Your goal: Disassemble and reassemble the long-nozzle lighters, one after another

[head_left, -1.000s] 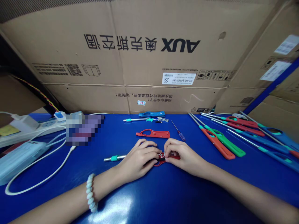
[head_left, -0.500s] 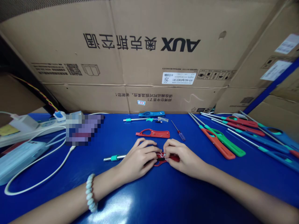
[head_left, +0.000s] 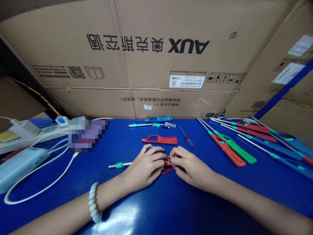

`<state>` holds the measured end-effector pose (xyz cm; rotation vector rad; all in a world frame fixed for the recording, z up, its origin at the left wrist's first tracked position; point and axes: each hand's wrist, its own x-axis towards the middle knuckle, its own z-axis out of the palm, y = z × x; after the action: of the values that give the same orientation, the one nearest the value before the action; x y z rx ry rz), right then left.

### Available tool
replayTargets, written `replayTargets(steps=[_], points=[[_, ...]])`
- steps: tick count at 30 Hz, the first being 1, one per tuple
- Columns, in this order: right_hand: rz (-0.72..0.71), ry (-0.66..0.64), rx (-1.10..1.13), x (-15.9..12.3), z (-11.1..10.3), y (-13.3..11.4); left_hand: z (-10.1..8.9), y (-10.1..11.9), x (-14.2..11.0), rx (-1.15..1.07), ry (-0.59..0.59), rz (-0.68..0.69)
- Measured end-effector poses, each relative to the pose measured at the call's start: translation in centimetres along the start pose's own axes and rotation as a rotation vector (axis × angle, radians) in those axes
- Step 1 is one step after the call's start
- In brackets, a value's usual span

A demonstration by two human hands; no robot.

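Observation:
On the blue table in front of me lies an opened red stick lighter (head_left: pixel 167 170), its metal tube with a teal collar (head_left: pixel 119 165) sticking out to the left. My left hand (head_left: pixel 148 164) is curled over the lighter's left part, fingertips pressing on it. From the right, my right hand (head_left: pixel 192 164) has its fingers closed at a thin white wire (head_left: pixel 168 162) inside the shell. The fingers hide much of the inside. Behind the hands rests a loose red half shell (head_left: pixel 162 140). A small screwdriver (head_left: pixel 187 138) lies to its right.
A blue half shell (head_left: pixel 158 119) and a lighter tube with inner parts (head_left: pixel 144 125) lie at the back, before a cardboard wall (head_left: pixel 146 19). Several lighters, such as an orange one (head_left: pixel 228 151), lie at right. A power strip (head_left: pixel 52 130), pale-blue box (head_left: pixel 24 166) and white cable stand left.
My right hand has shifted slightly left, its fingertips moving in over the white wire, the thumb drawn lower. My left hand stays in place on the lighter.

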<state>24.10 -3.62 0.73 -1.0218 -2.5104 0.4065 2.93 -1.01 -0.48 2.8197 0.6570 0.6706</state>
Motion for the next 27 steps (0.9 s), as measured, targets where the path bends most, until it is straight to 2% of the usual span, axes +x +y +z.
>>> replayTargets(steps=[7, 14, 27], points=[[0.022, 0.008, 0.037, 0.12, 0.03, 0.28, -0.12, 0.17, -0.05, -0.018, 0.003, -0.038], [0.058, 0.012, 0.093, 0.1, 0.16, 0.48, 0.09, -0.14, 0.04, 0.003, -0.038, -0.02], [0.097, 0.029, 0.179, 0.06, 0.17, 0.7, 0.22, -0.12, -0.1, -0.014, -0.02, -0.016]])
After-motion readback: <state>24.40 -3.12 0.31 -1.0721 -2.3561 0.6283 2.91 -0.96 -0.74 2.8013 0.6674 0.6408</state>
